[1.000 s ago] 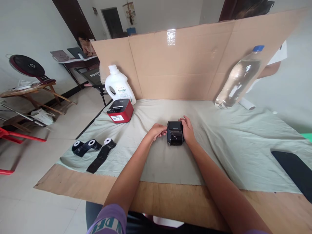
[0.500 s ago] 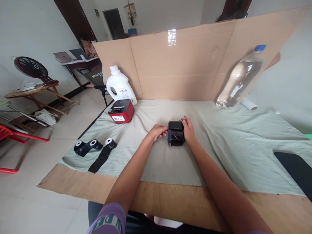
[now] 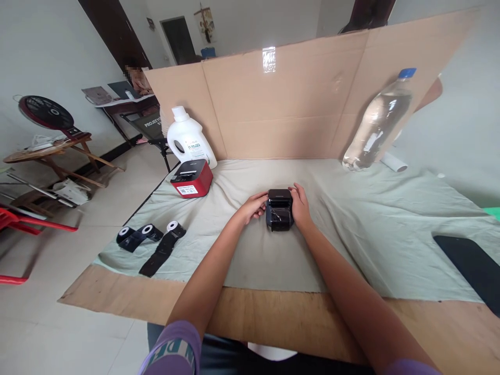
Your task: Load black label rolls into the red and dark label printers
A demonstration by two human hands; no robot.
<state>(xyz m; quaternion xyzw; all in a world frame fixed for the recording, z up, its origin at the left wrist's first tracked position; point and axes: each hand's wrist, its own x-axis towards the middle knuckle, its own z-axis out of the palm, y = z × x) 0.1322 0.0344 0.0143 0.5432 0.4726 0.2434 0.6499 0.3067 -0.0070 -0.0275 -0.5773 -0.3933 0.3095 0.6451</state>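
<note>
A small black printer [image 3: 279, 217] sits on the cloth in front of me, with glossy dark film across its front. Its top lid [image 3: 279, 194] looks tilted up a little at the back. My left hand [image 3: 253, 207] has its fingertips at the printer's upper left edge, the other fingers curled. Along the right side, my right hand [image 3: 300, 204] is wrapped against the body, thumb and fingers near the lid. Away to the left stands a red and black printer [image 3: 192, 179]. Closer to me lie several rolls of black film with white cores [image 3: 172, 237], one strip unrolled.
A white detergent jug [image 3: 190, 136] stands behind the red printer. At the back right, a clear bottle with a blue cap [image 3: 377, 127] leans against the cardboard screen [image 3: 281, 114], beside a white tube [image 3: 394, 162]. A dark phone [image 3: 471, 265] lies at right. A person sits far back left.
The printer's lid appears to have tilted up slightly. My left fingers have shifted up along its left edge, and my right hand remains against the right side. The whole view has shifted slightly.
</note>
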